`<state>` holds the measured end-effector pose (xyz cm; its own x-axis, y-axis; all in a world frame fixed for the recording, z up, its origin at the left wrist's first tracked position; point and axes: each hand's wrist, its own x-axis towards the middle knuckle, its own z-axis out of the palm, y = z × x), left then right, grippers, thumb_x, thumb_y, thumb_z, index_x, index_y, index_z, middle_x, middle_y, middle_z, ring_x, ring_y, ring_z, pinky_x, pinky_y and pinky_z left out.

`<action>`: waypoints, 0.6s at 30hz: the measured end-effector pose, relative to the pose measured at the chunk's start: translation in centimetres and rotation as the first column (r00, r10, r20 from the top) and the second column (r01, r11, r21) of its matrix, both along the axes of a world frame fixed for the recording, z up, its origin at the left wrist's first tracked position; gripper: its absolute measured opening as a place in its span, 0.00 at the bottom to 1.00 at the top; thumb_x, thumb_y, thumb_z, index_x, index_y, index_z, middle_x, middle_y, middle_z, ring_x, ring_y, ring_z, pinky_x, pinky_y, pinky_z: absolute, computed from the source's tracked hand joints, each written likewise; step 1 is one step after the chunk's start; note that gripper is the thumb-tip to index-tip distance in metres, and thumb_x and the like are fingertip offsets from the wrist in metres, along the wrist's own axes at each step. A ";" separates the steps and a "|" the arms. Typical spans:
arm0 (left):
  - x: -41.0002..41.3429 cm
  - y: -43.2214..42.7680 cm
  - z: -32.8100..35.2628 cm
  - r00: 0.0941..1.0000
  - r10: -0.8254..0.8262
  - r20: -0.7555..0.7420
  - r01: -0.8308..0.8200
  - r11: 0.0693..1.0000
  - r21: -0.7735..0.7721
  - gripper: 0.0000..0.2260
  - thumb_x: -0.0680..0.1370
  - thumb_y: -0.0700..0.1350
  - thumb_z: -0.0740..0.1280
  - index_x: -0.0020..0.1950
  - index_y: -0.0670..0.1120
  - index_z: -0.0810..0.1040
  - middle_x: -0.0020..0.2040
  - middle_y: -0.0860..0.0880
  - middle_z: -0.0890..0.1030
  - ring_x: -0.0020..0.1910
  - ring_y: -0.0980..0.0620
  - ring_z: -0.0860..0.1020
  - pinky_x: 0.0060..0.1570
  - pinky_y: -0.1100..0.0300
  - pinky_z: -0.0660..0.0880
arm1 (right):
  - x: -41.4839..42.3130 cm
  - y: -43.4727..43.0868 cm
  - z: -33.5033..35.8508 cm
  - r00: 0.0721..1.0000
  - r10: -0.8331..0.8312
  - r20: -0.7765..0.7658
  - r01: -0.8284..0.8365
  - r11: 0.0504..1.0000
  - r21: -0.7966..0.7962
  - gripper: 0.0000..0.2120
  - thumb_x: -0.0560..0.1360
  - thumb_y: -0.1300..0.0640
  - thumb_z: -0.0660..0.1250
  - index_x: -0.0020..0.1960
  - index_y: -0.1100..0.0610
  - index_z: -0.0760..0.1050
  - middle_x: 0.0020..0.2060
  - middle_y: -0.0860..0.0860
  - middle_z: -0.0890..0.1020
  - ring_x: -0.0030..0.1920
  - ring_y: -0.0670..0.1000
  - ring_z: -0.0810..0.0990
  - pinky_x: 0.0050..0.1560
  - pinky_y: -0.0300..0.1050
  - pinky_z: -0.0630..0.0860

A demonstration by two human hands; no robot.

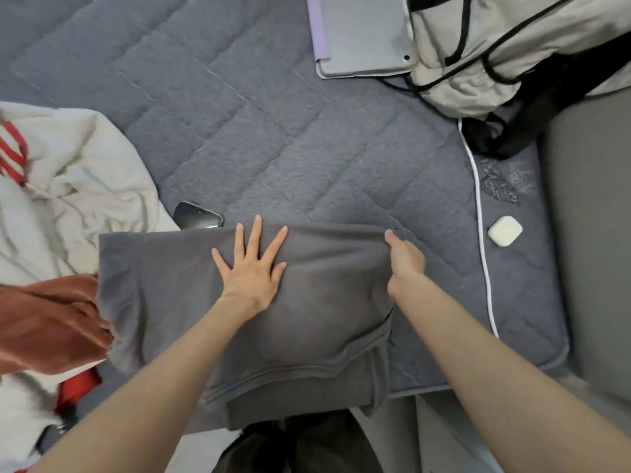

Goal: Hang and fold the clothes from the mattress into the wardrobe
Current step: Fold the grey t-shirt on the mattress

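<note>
Both hands are on the gray garment (191, 302), which lies folded flat at the near edge of the mattress (273, 138). With its 5 fingers spread wide and straight, the left hand (251, 268) presses down on the middle of the cloth, fingertips almost at the far fold. At the far right corner, the right hand (406, 259) has its fingers curled round the cloth's edge and pinches it. A hem runs along the garment's near side, and its near edge hangs a little over the mattress edge.

To the left, a cream garment (85, 186) with red stripes is heaped, with a rust-brown garment (51, 322) nearer, touching the gray garment's left edge. A dark phone (198, 215) lies just beyond the far left corner of the gray cloth. Far right, a tablet (362, 35) in a lilac cover sits beside a cream backpack (505, 49) with black straps. A white cable (481, 227) runs along the right edge, a small white case (505, 231) just beside it. Between the phone and the cable, the quilted mattress beyond the garment lies bare.
</note>
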<state>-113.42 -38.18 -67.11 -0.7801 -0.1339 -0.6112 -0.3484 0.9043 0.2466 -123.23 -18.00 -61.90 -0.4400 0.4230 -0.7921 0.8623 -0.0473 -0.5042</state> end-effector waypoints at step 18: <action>2.5 -11.3 3.4 0.977 -0.098 -0.191 0.029 0.941 -0.338 0.28 0.71 0.39 0.66 0.71 0.41 0.67 0.68 0.41 0.68 0.65 0.42 0.70 0.67 0.40 0.54 | -2.8 -5.8 0.0 -0.246 0.837 0.489 -0.861 -0.421 0.287 0.26 0.72 0.57 0.71 0.66 0.59 0.66 0.63 0.58 0.74 0.65 0.59 0.72 0.61 0.49 0.69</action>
